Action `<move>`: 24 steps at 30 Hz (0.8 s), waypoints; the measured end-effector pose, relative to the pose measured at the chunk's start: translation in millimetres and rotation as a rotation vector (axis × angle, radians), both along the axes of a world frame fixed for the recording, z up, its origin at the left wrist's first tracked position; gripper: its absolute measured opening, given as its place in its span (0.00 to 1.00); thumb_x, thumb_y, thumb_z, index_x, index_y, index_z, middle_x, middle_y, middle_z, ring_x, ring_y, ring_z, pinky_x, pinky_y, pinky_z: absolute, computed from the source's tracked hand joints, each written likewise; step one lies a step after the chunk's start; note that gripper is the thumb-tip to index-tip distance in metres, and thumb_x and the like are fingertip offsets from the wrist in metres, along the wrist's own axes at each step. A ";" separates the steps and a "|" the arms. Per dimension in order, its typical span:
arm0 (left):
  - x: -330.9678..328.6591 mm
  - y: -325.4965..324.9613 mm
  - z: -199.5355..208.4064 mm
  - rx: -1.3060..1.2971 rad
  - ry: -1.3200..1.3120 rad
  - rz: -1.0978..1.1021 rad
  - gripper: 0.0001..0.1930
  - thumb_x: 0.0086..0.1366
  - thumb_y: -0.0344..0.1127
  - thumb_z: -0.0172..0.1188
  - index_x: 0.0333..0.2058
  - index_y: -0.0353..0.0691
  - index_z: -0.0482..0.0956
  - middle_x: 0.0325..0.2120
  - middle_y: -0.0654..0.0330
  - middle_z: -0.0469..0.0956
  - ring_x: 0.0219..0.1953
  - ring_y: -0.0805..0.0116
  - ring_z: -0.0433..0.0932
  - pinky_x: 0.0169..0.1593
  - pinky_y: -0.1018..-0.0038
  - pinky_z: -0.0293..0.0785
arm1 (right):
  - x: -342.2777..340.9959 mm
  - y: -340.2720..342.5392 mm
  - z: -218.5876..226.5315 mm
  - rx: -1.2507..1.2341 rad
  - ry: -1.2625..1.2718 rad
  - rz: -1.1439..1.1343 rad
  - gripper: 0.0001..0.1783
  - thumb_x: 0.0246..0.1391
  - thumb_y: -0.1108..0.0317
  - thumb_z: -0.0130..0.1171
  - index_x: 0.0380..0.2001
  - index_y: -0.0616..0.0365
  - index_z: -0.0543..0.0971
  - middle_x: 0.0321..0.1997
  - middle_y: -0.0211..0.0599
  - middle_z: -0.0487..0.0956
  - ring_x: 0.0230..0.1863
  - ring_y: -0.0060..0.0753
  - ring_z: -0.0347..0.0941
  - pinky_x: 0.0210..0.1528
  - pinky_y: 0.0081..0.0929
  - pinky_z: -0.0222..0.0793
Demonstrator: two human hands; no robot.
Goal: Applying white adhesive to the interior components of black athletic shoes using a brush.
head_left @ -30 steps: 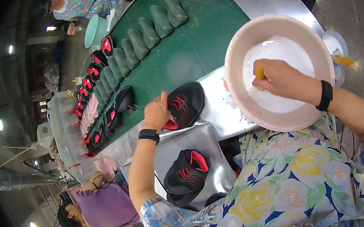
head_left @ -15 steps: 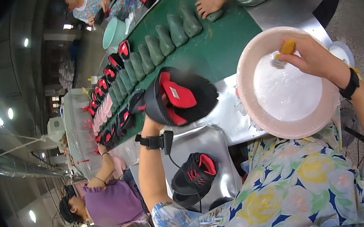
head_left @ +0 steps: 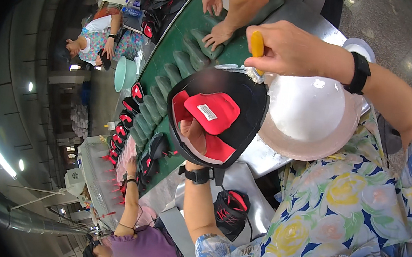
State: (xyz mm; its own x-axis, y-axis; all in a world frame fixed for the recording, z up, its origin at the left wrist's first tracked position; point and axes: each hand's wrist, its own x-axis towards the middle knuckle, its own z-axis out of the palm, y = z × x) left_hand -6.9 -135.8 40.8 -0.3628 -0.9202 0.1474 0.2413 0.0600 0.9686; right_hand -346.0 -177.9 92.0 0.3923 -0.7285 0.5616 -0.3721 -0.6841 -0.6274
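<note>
My left hand [head_left: 193, 133] is pushed inside a black shoe upper [head_left: 252, 111] with red lining and tongue, its fingers curled and partly hidden. The upper's open underside faces up. In my right hand [head_left: 291, 51] is a brush [head_left: 257, 44] with a yellow handle. Its pale bristles touch the upper's far right edge, where a whitish streak shows along the rim. Just right of the upper, and partly hidden by it, stands a pinkish basin [head_left: 294, 149] holding white liquid [head_left: 305, 102].
A green conveyor belt [head_left: 164, 146] carries grey-green shoe lasts [head_left: 180, 64] and black-red uppers [head_left: 125, 118]. A co-worker's hands [head_left: 219, 36] rest on lasts at the far side. Another person in purple [head_left: 148, 251] reaches in at left. A black shoe [head_left: 231, 212] sits on the metal tray below.
My right hand has brought the brush from over the basin leftward to the upper's edge. The upper has come closer, its underside turned more upward. The co-worker's second hand has appeared over the belt.
</note>
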 end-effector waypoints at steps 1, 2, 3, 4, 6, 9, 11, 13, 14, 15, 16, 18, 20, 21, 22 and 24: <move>-10.2 3.4 1.3 0.025 0.002 0.107 0.17 0.71 0.28 0.49 0.57 0.35 0.69 0.50 0.53 0.78 0.49 0.62 0.80 0.51 0.67 0.79 | 0.7 2.2 -3.5 0.012 0.005 -0.002 0.16 0.54 0.63 0.66 0.27 0.60 0.70 0.24 0.42 0.75 0.24 0.42 0.73 0.27 0.33 0.65; -20.6 6.9 3.4 0.037 0.017 0.196 0.16 0.71 0.28 0.49 0.56 0.35 0.69 0.49 0.53 0.78 0.48 0.62 0.80 0.51 0.66 0.79 | 2.8 5.2 -7.4 0.067 -0.043 -0.084 0.17 0.53 0.61 0.66 0.27 0.61 0.71 0.22 0.43 0.75 0.22 0.43 0.72 0.26 0.32 0.65; -32.1 9.6 3.8 -0.148 -0.047 0.205 0.16 0.72 0.32 0.52 0.56 0.35 0.69 0.47 0.53 0.79 0.46 0.62 0.81 0.50 0.66 0.80 | 6.1 7.7 -11.1 0.150 -0.073 -0.169 0.18 0.52 0.60 0.67 0.26 0.61 0.71 0.20 0.44 0.74 0.21 0.44 0.72 0.25 0.32 0.65; -43.1 12.3 2.9 -0.077 0.043 0.307 0.17 0.72 0.36 0.54 0.56 0.36 0.69 0.46 0.53 0.79 0.45 0.62 0.81 0.49 0.65 0.80 | 11.0 9.7 -14.8 0.150 -0.116 -0.238 0.19 0.52 0.58 0.67 0.24 0.63 0.73 0.17 0.43 0.74 0.18 0.38 0.71 0.23 0.30 0.64; -60.0 16.5 -0.7 -0.075 0.128 0.441 0.23 0.70 0.44 0.57 0.57 0.39 0.68 0.45 0.54 0.79 0.43 0.62 0.82 0.48 0.64 0.81 | 16.9 15.5 -22.4 0.205 -0.194 -0.227 0.20 0.52 0.58 0.67 0.23 0.65 0.74 0.16 0.42 0.74 0.17 0.35 0.70 0.22 0.29 0.63; -71.9 14.7 -10.2 -0.094 0.240 0.559 0.19 0.71 0.43 0.56 0.54 0.39 0.71 0.45 0.53 0.79 0.43 0.61 0.81 0.45 0.63 0.82 | 24.2 23.9 -31.8 0.396 -0.219 -0.237 0.22 0.53 0.57 0.66 0.21 0.67 0.75 0.15 0.39 0.74 0.16 0.25 0.68 0.21 0.27 0.62; -69.1 9.2 -16.9 -0.078 0.238 0.636 0.19 0.72 0.42 0.56 0.55 0.40 0.71 0.46 0.53 0.79 0.43 0.60 0.80 0.47 0.64 0.80 | 32.1 28.0 -38.3 0.445 -0.313 -0.226 0.22 0.54 0.56 0.65 0.22 0.67 0.77 0.15 0.37 0.74 0.17 0.24 0.70 0.22 0.24 0.64; -60.6 1.7 -21.4 -0.191 -0.133 0.978 0.19 0.72 0.42 0.56 0.55 0.38 0.71 0.45 0.53 0.78 0.46 0.62 0.79 0.50 0.64 0.78 | 38.0 30.1 -44.0 0.548 -0.289 -0.206 0.19 0.55 0.58 0.63 0.26 0.67 0.78 0.17 0.34 0.76 0.19 0.21 0.71 0.23 0.20 0.66; -59.2 4.9 -24.8 -0.207 -0.183 1.071 0.19 0.71 0.41 0.56 0.55 0.37 0.71 0.46 0.53 0.77 0.47 0.62 0.78 0.52 0.64 0.77 | 42.2 31.7 -46.6 0.582 -0.304 -0.164 0.17 0.56 0.59 0.63 0.28 0.66 0.79 0.20 0.33 0.77 0.20 0.20 0.72 0.24 0.19 0.67; -58.3 8.3 -27.9 -0.262 -0.234 1.102 0.19 0.71 0.41 0.56 0.55 0.36 0.71 0.46 0.53 0.77 0.49 0.63 0.78 0.53 0.64 0.76 | 44.8 33.7 -48.3 0.641 -0.277 -0.152 0.15 0.56 0.60 0.63 0.30 0.65 0.79 0.22 0.33 0.78 0.21 0.19 0.73 0.24 0.19 0.68; -53.7 8.6 -27.8 -0.591 -0.310 1.030 0.20 0.69 0.40 0.58 0.54 0.35 0.71 0.48 0.52 0.75 0.51 0.62 0.76 0.55 0.63 0.74 | 46.4 36.8 -49.0 0.688 -0.270 -0.097 0.14 0.57 0.62 0.62 0.33 0.65 0.79 0.25 0.32 0.79 0.23 0.19 0.73 0.25 0.18 0.69; -45.6 7.7 -29.5 -0.905 -0.395 0.957 0.21 0.68 0.39 0.60 0.54 0.34 0.72 0.51 0.52 0.74 0.53 0.60 0.75 0.56 0.63 0.73 | 52.1 44.8 -48.0 0.699 -0.374 -0.047 0.18 0.55 0.59 0.63 0.29 0.67 0.78 0.22 0.37 0.78 0.23 0.23 0.75 0.24 0.23 0.68; -36.1 4.8 -33.0 -0.894 -0.360 0.908 0.23 0.65 0.39 0.62 0.55 0.34 0.71 0.53 0.52 0.72 0.55 0.58 0.74 0.57 0.62 0.72 | 56.1 51.4 -42.7 0.726 -0.437 -0.018 0.22 0.53 0.56 0.64 0.25 0.70 0.77 0.19 0.42 0.77 0.23 0.28 0.76 0.24 0.28 0.68; -29.4 4.2 -35.6 -0.892 -0.350 0.894 0.24 0.64 0.38 0.63 0.55 0.35 0.71 0.54 0.52 0.71 0.55 0.57 0.73 0.57 0.62 0.72 | 55.5 54.5 -40.4 0.753 -0.491 0.008 0.21 0.53 0.56 0.65 0.25 0.69 0.77 0.19 0.39 0.77 0.23 0.25 0.75 0.24 0.26 0.68; -19.5 3.6 -36.5 -0.875 -0.410 0.866 0.25 0.64 0.38 0.64 0.57 0.35 0.69 0.54 0.52 0.71 0.56 0.56 0.73 0.58 0.61 0.71 | 54.7 55.7 -37.2 0.753 -0.574 0.062 0.20 0.53 0.57 0.65 0.25 0.67 0.77 0.20 0.37 0.77 0.23 0.23 0.74 0.25 0.24 0.67; 5.6 2.9 -37.4 -0.762 -0.598 0.827 0.29 0.62 0.36 0.64 0.61 0.37 0.66 0.57 0.53 0.69 0.56 0.58 0.73 0.59 0.63 0.70 | 46.8 53.1 -30.3 0.639 -0.460 0.006 0.19 0.53 0.58 0.65 0.26 0.66 0.76 0.20 0.36 0.77 0.22 0.23 0.73 0.25 0.23 0.66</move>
